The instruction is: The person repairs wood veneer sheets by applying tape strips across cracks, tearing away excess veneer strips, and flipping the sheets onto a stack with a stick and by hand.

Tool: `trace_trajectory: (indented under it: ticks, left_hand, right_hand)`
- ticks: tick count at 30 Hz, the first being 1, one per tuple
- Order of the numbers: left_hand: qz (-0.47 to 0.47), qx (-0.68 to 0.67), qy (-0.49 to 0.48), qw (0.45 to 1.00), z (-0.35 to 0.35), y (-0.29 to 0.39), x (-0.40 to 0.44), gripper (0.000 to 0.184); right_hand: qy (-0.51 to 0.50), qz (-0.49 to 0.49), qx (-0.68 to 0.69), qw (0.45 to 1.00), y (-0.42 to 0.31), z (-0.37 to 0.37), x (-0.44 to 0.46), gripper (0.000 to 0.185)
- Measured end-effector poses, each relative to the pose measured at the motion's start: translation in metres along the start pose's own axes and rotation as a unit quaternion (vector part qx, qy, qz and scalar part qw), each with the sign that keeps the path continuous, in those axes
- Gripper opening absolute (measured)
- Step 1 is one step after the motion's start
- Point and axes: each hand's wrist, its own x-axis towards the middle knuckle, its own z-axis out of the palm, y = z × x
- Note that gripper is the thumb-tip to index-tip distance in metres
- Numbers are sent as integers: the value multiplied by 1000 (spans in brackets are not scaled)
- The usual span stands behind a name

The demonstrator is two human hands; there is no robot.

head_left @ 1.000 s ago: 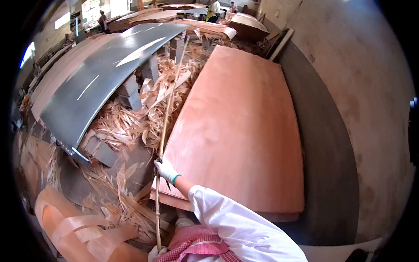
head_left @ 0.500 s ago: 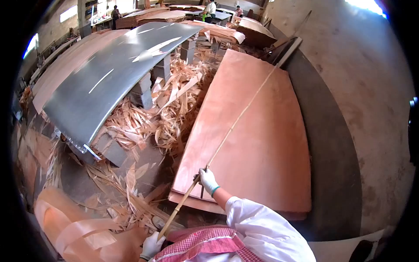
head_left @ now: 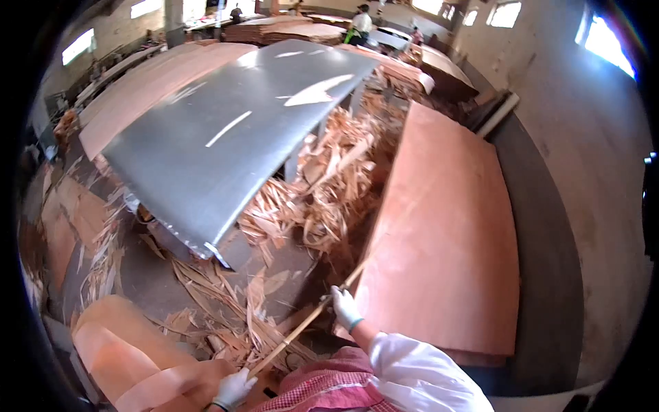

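My left hand [head_left: 233,388], in a white glove, is closed around the lower end of a thin bamboo pole [head_left: 302,325] at the bottom of the view. Farther up the pole, my right hand [head_left: 345,308], also gloved in white, grips it beside the near left corner of a stack of reddish wood sheets [head_left: 446,240]. The pole slants up to the right, and its upper part blurs against the stack's left edge. Curled veneer [head_left: 137,357] lies left of my left hand.
A long grey metal-topped table [head_left: 226,137] stands at the left, with veneer scraps [head_left: 336,178] between it and the stack. A wall [head_left: 590,172] runs along the right. A person [head_left: 360,26] stands at the back among more sheet stacks [head_left: 302,33].
The view has turned left, so the table and stack appear farther right. The pole has swung across the stack and now lies lower, at its left edge. Both hands still hold it.
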Motion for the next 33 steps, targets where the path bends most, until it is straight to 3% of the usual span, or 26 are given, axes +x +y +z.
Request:
trace_trajectory:
  ticks: [4, 5, 9, 10, 11, 14, 16, 18, 20, 23, 28, 31, 33]
  left_hand:
    - [39, 99, 72, 992, -85, -11, 44, 29]
    - [61, 116, 82, 988, -99, -22, 65, 25]
    - [100, 155, 116, 976, -168, -44, 128, 20]
    - [100, 169, 144, 970, -183, -54, 141, 20]
    - [76, 168, 179, 966, -200, -60, 144, 19]
    - [-25, 224, 268, 937, -251, -80, 144, 19]
    - [-28, 162, 303, 939, -276, -117, 136, 21]
    - [-73, 114, 318, 938, -289, -153, 119, 24]
    - [-97, 43, 305, 946, -285, -202, 99, 25]
    - [-169, -9, 253, 952, -287, -252, 74, 24]
    - [-234, -73, 296, 923, -330, -366, 46, 20]
    - [-275, -31, 293, 915, -387, -460, 32, 18]
    - [-294, 37, 279, 913, -425, -524, 19, 16]
  right_hand:
    - [66, -45, 66, 995, -41, 25, -20, 31]
    - [74, -48, 111, 990, -21, 24, 1, 33]
    - [114, 152, 266, 945, 16, 45, 72, 17]
    - [107, 49, 176, 977, 4, 63, 76, 17]
    - [100, 7, 199, 975, -28, 87, 76, 17]
    - [73, -99, 254, 959, -97, 175, 102, 24]
    - [9, -99, 167, 981, -142, 229, 109, 24]
    - [5, -194, 111, 975, -155, 291, 140, 25]
    - [-109, -121, 184, 969, -197, 366, 113, 24]
    - [-184, -100, 111, 972, -182, 462, 139, 22]
    - [-310, -84, 85, 943, -175, 648, 150, 21]
    - [-286, 27, 92, 953, -159, 752, 150, 17]
    - [-285, 29, 69, 956, -143, 814, 141, 25]
